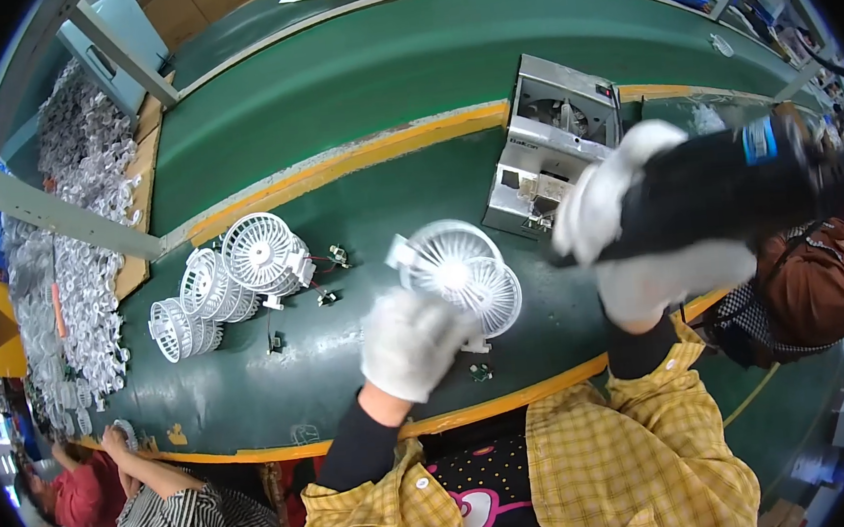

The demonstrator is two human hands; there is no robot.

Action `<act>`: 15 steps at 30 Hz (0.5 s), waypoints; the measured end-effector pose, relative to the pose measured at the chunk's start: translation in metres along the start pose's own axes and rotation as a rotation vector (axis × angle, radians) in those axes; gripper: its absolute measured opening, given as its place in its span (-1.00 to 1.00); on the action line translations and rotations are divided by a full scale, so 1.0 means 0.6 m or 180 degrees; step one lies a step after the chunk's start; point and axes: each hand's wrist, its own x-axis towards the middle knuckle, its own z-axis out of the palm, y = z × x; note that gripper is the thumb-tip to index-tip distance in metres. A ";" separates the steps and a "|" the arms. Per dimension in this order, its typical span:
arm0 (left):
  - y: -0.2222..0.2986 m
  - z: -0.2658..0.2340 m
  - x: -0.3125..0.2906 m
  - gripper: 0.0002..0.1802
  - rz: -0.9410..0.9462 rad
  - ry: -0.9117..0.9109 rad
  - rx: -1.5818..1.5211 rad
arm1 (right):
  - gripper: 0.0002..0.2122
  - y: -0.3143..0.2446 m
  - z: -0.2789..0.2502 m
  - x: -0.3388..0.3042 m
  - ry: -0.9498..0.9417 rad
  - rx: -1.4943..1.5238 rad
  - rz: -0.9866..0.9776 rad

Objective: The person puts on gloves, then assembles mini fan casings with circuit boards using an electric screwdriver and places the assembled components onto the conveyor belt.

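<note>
My left hand, in a white glove, is closed at the near left side of a white slatted plastic fan drum. The drum is tilted on the green bench and partly blurred. My right hand, also gloved in white, wraps round a black power tool raised above the bench. A blue label marks the tool's body, and its narrow end points left; its exact kind is blurred. Close to the drum's near side lies a small circuit board. Several similar drums stand together on the left, with wired boards beside them.
Beyond my right hand stands a metal box fixture. A yellow-edged ledge separates the bench from a green belt. Many pale plastic parts are heaped at far left. Co-workers sit at lower left; a brown bag-like thing is right.
</note>
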 end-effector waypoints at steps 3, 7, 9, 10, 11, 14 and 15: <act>-0.018 0.003 0.048 -0.71 -0.0649 0.0959 0.0633 | -0.48 0.004 0.000 0.026 0.0813 0.0026 -0.0069; 0.001 0.014 0.018 -0.75 -0.0246 -0.0227 0.0017 | -0.46 0.031 -0.029 0.020 0.1126 -0.0267 0.0581; 0.025 0.025 -0.003 -0.74 -0.0420 -0.0763 -0.0048 | -0.48 0.046 -0.034 0.010 0.1063 -0.0336 0.0435; 0.033 0.030 -0.003 -0.69 -0.0326 -0.0795 0.0047 | -0.45 0.052 -0.042 0.006 0.0796 -0.0276 0.0277; 0.043 0.034 -0.002 -0.65 -0.0242 -0.0826 0.0143 | -0.45 0.053 -0.039 0.003 0.0795 -0.0263 0.0289; 0.042 0.040 -0.007 -0.74 -0.0147 -0.1479 0.0682 | -0.19 0.031 -0.005 -0.008 0.0887 -0.0151 0.1213; 0.037 0.039 -0.007 -0.79 -0.0081 -0.1821 0.0910 | -0.19 0.027 -0.002 -0.016 0.0887 -0.0151 0.1221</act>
